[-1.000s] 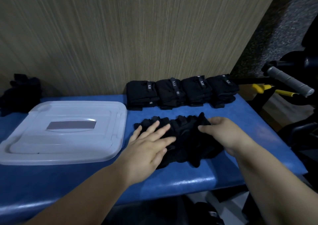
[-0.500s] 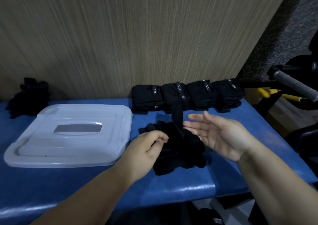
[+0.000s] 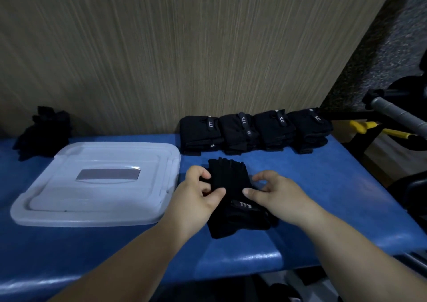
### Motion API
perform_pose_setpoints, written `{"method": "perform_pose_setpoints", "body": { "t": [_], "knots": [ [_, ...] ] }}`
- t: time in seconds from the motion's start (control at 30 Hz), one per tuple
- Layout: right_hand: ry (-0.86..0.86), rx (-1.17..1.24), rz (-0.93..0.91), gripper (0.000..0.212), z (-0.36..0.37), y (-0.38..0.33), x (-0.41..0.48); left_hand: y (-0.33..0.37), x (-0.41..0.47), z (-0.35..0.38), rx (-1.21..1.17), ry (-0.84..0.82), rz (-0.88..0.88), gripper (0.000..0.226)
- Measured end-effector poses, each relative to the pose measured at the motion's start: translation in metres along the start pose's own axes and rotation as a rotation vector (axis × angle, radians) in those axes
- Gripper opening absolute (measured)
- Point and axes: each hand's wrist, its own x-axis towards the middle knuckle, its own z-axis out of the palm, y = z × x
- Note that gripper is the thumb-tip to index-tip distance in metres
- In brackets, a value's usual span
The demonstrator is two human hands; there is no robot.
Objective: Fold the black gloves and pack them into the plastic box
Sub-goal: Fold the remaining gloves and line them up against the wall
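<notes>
Black gloves (image 3: 231, 186) lie between both hands; left hand (image 3: 198, 195) and right hand (image 3: 275, 195) pinch them.

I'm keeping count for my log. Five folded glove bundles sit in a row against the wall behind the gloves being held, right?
Not five. The head view shows four folded glove bundles in a row against the wall behind the gloves held by the left hand and right hand.

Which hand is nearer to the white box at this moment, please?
Left. The left hand is just right of the box, close to its right edge, pinching the glove. The right hand pinches the glove's far side, farther right.
</notes>
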Motion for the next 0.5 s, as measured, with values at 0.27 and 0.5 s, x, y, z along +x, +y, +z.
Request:
{"method": "perform_pose_setpoints", "body": {
  "t": [0.27,0.5],
  "knots": [
    [-0.053,0.542,0.125,0.043,-0.0004,-0.0023,0.0064,-0.0063,-0.0024,0.0016,-0.098,-0.070,0.083,0.050],
    [-0.193,0.865,0.127,0.049,-0.0051,-0.0069,0.0094,-0.0013,-0.0063,-0.0003,-0.138,-0.029,0.084,0.041]
  ]
}}
